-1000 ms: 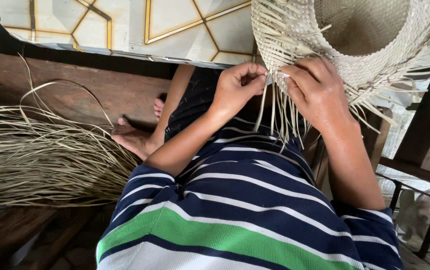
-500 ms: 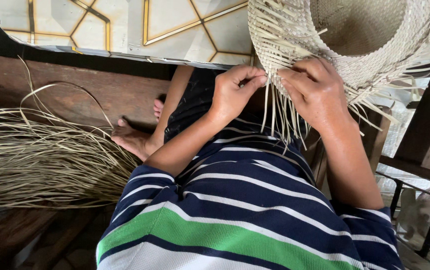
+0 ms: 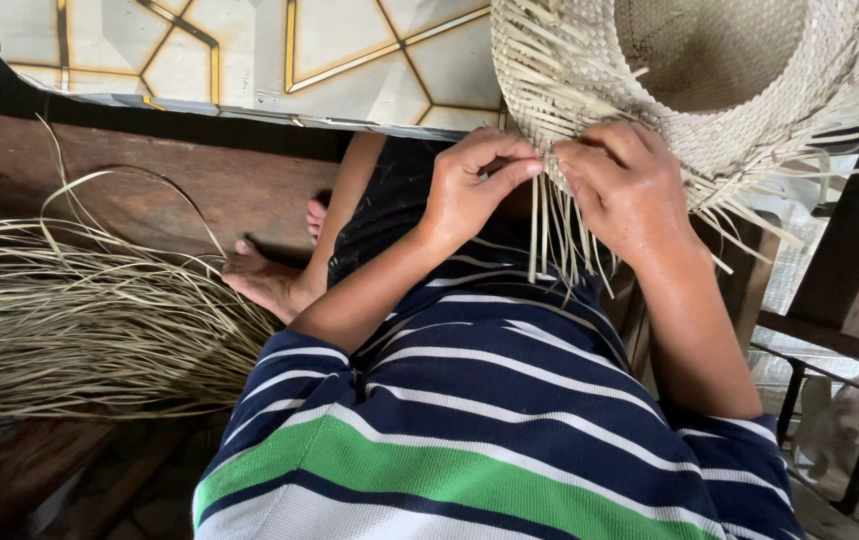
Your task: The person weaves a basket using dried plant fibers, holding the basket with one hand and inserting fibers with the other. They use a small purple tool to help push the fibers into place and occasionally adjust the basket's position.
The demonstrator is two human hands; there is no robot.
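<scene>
A half-woven straw hat (image 3: 710, 70) hangs in front of me at the upper right, crown hollow facing me, loose strips sticking out all round its edge. My left hand (image 3: 475, 190) pinches the loose straw strips (image 3: 555, 235) that dangle from the hat's lower rim. My right hand (image 3: 630, 185) grips the woven rim just beside it, thumb pressed on the weave. The two hands almost touch. Below them lies my striped navy, white and green shirt (image 3: 490, 420).
A big bundle of loose straw strips (image 3: 80, 320) lies on the wooden boards (image 3: 180, 180) at the left. My bare foot (image 3: 265, 280) rests beside it. Patterned tiles (image 3: 250, 50) lie beyond. A dark wooden frame (image 3: 850, 260) stands at the right.
Both hands shifted slightly on the hat's rim as the fingers worked the strips; the hat stayed in place.
</scene>
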